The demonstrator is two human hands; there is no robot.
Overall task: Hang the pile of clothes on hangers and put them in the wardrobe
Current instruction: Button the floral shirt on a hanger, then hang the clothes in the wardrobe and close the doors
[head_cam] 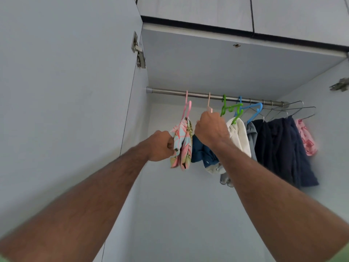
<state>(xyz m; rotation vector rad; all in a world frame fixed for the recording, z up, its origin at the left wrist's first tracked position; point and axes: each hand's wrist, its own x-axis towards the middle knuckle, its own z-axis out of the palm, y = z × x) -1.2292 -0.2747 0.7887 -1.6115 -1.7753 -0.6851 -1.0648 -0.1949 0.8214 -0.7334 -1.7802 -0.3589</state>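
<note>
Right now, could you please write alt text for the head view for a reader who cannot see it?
Two hands reach up into a wardrobe: the right hand grips a pale pink hanger on the metal rail, and the left hand holds a floral garment on its neighbour. More clothes hang further right.

My arms: both forearms bare and hairy, left hand (160,145) and right hand (210,127) ungloved; green sleeve edges at the bottom corners.

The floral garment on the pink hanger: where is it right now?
In the head view, the floral garment hangs leftmost on the wardrobe rail, gripped by the left hand, beside the dark blue garment.
</note>
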